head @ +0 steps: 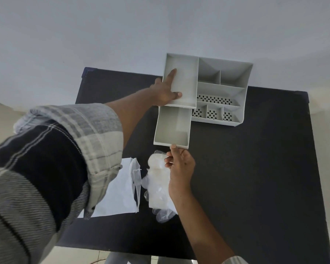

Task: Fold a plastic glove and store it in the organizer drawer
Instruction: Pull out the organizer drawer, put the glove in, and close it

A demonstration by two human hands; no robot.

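Here the person's left hand (165,90) reaches to about eleven o'clock and rests on the left side of the grey organizer (222,92), with the forefinger stretched along the floor of its large top compartment and the thumb laid over that compartment's near edge; the fingers (171,77) are spread, gripping the side wall rather than pinching anything loose. The organizer stands at twelve o'clock on the black counter (255,168), its far side against the pale wall (122,25). Its right half is split into several open compartments, the nearer ones with perforated bottoms.

The drawer (172,126) is pulled out toward the person from under the large compartment and shows a bare grey floor. The right hand (181,166) sits just below it, near the centre of the view, with one fingertip touching the drawer's front lip. Its other fingers are curled loosely against the plastic glove (158,180), a crumpled clear bundle lying along the left side of that hand and wrist; whether they actually clamp the glove cannot be told.

The glove is outside the drawer, over the counter at about six o'clock from the drawer front. Just beside it at nine o'clock lies a flat white plastic bag (116,193), partly hidden under the plaid sleeve (51,159) of the left arm.
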